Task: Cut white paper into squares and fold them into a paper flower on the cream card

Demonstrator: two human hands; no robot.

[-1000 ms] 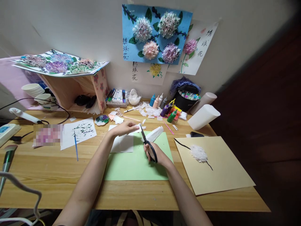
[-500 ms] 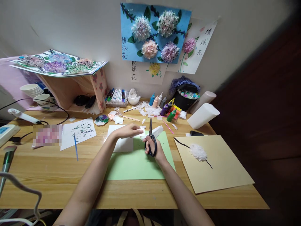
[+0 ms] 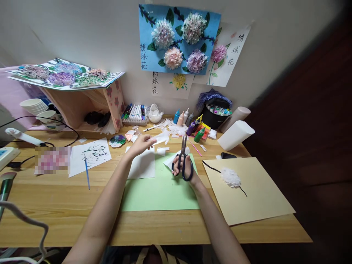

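My left hand [image 3: 142, 145] is closed on a strip of thin white paper [image 3: 161, 138], held above the back of the green sheet [image 3: 162, 196]. In my right hand [image 3: 187, 168] are black-handled scissors [image 3: 182, 161], their blades pointing away from me and nearly together. Another white paper piece [image 3: 169, 161] lies on the green sheet, partly behind the scissors. A small white scrap [image 3: 162, 151] rests at the sheet's back edge. Below my left wrist is a flat white sheet [image 3: 143, 165], overlapping the green one.
To the right lies a tan board [image 3: 264, 194] bearing a white paper flower [image 3: 231, 178]. Paint bottles [image 3: 190, 128], paper scraps [image 3: 176, 128] and a marker box [image 3: 134, 113] line the back. At left are a paintbrush [image 3: 87, 172] and a paint-marked sheet [image 3: 77, 161].
My left hand has risen and moved slightly away, and a longer paper strip now shows in it. The scissors in my right hand have shifted right. The camera view has moved slightly.
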